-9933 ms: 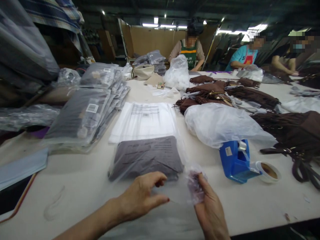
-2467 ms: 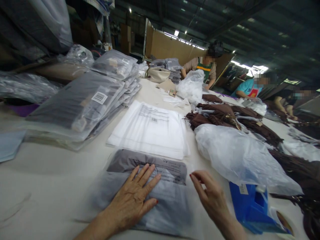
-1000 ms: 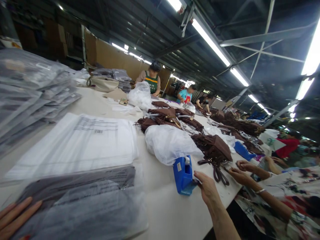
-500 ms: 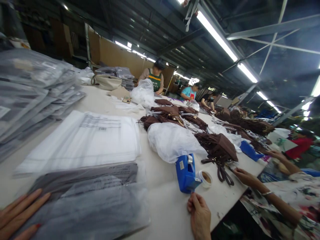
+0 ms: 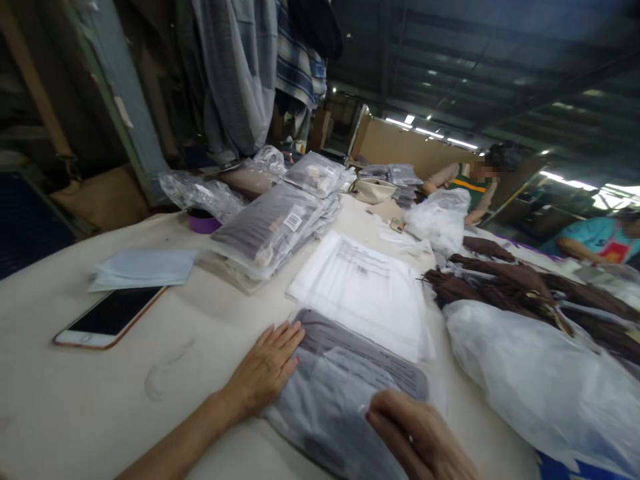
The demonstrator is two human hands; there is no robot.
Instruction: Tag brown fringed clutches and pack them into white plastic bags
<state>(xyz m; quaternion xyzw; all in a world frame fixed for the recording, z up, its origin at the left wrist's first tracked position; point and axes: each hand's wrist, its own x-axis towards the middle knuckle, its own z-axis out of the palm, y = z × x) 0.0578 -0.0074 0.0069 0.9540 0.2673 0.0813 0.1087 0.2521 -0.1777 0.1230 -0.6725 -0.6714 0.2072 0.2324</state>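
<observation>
A dark grey item in a clear plastic bag [image 5: 345, 393] lies flat at the table's front. My left hand [image 5: 267, 367] rests on its left edge, palm down with fingers stretched out. Above the bag's right part, my right hand [image 5: 425, 433] is closed in a pinch. A faint clear glint shows at its fingertips, apparently a small piece of tape; most of it is hidden. Just beyond lies a stack of white plastic bags [image 5: 360, 287] with printed text and a barcode.
Packed grey bags [image 5: 280, 227] are piled behind, left of centre. A phone [image 5: 113, 317] lies partly under folded paper [image 5: 145, 267]. At right are a cloudy plastic bag [image 5: 530, 373], brown fringed bags [image 5: 500, 280] and a blue tape dispenser's edge [image 5: 575, 467]. Co-workers stand across the table.
My view has swung left. My right hand has moved from the blue tape dispenser to over the bagged grey item. My left hand still lies flat on that bag's left side.
</observation>
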